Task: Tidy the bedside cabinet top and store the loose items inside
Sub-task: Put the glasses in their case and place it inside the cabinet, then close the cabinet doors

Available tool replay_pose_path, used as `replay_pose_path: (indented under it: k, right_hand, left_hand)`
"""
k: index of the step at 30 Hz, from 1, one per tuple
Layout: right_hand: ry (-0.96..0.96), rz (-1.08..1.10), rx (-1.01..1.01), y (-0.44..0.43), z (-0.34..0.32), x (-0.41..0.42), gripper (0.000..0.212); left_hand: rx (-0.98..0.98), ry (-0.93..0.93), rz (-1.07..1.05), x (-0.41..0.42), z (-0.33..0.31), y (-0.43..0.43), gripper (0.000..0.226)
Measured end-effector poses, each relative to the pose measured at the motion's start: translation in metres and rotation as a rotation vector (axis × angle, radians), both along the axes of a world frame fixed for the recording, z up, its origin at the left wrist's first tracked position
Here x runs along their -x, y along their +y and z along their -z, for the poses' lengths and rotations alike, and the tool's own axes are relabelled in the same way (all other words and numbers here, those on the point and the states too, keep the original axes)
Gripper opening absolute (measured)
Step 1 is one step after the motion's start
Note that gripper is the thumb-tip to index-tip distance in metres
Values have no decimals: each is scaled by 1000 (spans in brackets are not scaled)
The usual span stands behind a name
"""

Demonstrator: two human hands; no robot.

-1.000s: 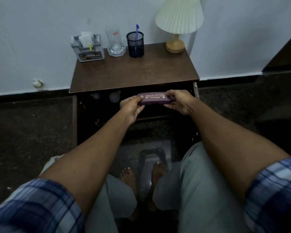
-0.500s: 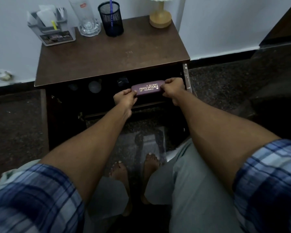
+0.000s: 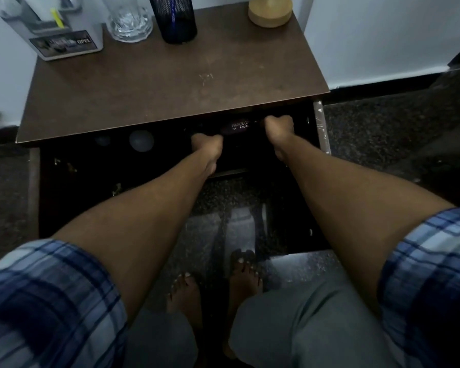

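Note:
A purple spectacle case [image 3: 239,126] with gold lettering is inside the dark open cabinet, just under the brown cabinet top [image 3: 170,83]. My left hand [image 3: 207,146] holds its left end and my right hand [image 3: 278,126] grips its right end. Both ends of the case are hidden by my fingers, and its far side is lost in shadow.
On the top's back edge stand a grey desk organiser [image 3: 61,35], a glass mug [image 3: 129,22], a black mesh pen cup [image 3: 175,19] and a wooden lamp base [image 3: 271,10]. Two dim round objects [image 3: 141,140] lie inside at the left. An open door edge [image 3: 322,126] stands at the right.
Both hands have pushed the spectacle case forward from in front of the cabinet to inside it, under the top. The camera has leaned closer and lower.

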State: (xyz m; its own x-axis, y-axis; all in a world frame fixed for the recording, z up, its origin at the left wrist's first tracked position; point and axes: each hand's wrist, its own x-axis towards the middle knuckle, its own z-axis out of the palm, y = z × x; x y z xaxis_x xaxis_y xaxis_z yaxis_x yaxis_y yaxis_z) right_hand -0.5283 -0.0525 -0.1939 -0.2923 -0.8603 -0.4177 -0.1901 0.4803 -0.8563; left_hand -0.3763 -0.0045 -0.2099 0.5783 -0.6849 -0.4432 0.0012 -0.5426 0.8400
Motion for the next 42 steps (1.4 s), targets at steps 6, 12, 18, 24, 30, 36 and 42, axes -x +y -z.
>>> replay_pose_path:
  k: [6,12,18,24,30,36,42]
  right_hand:
    - [-100,19,-30,-14,14,-4,43]
    - [-55,-32,-64,-12,7,-3,41]
    - [194,-189,-30,20,-19,2,40]
    - [345,-447,41,65,-66,7,30]
    - [504,-585,159,124,-101,12,21]
    - [665,-663,215,176,-141,31,29]
    - [769,-607,187,195,-167,49,71]
  left_hand:
    - [-71,128,72,-2,16,-12,37]
    - [-86,98,151,0,5,-13,36]
    - [-54,74,178,-11,-27,31,10]
    - [-40,28,191,-35,-67,94,25]
    - [-35,-218,310,-76,-123,143,17]
    - [-201,-585,506,-134,-167,205,23]
    - [-264,-616,296,-173,-175,243,45]
